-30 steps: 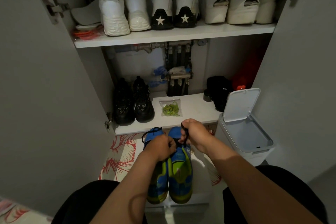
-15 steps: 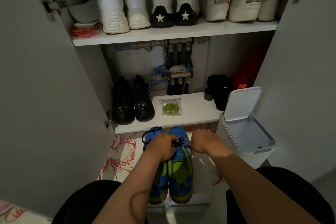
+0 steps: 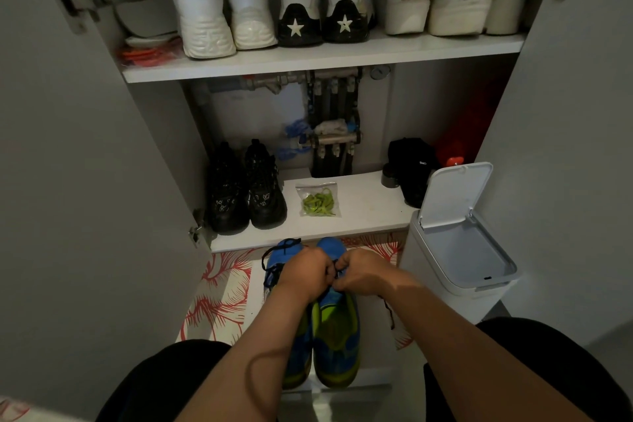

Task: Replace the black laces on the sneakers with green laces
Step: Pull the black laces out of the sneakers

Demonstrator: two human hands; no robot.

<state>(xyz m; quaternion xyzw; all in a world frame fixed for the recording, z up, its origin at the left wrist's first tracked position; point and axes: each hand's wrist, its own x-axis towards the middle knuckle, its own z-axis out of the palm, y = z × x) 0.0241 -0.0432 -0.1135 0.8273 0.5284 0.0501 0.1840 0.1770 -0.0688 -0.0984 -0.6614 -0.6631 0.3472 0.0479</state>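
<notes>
Two blue and green sneakers stand side by side on the floor between my knees, toes toward the cabinet: the right sneaker [image 3: 337,329] and the left sneaker [image 3: 297,349]. My left hand [image 3: 306,272] and my right hand [image 3: 364,272] meet with curled fingers over the lacing of the right sneaker, pinching its black lace [image 3: 334,272]. A loose end of black lace [image 3: 388,313] hangs below my right wrist. The left sneaker's black lace [image 3: 274,267] loops loose at its toe. A clear bag of green laces [image 3: 318,202] lies on the lower shelf [image 3: 370,209].
A white bin [image 3: 455,260] with its lid up stands at the right. Black boots [image 3: 246,188] stand on the lower shelf at left, a black bag [image 3: 412,164] at right. White shoes [image 3: 298,0] line the upper shelf. Both cabinet doors are open. A red-patterned mat [image 3: 219,298] covers the floor.
My right hand came down from a raised pull on the black lace and closed in next to my left hand over the right sneaker. The sneakers kept their place.
</notes>
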